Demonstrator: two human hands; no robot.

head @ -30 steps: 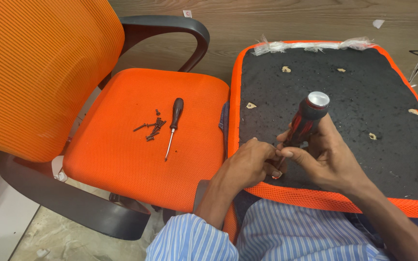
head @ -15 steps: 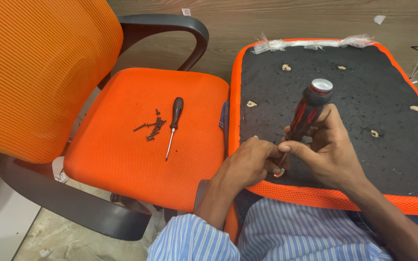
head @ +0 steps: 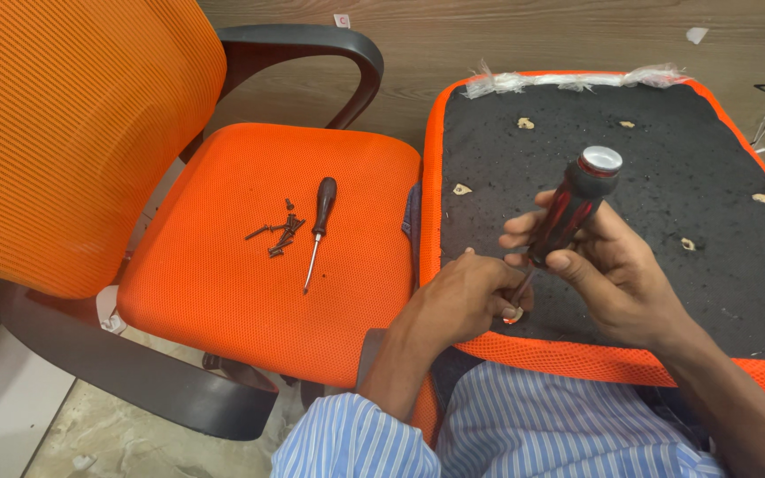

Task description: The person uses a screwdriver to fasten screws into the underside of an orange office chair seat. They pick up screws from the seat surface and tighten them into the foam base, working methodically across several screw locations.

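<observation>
Right hand (head: 617, 270) clamps the red-and-black screwdriver (head: 573, 208), tilted so its tip meets a hole near the front edge of the upturned seat pad (head: 666, 177). Left hand (head: 471, 296) rests on the pad, fingers pinched round the shaft at the tip, apparently to steady it. A second, smaller screwdriver (head: 319, 226) and loose screws (head: 278, 235) lie on the orange chair (head: 223, 292), within reach and unlikely to roll. Behind: wood-patterned floor (head: 506, 35); below the chair, pale concrete.
</observation>
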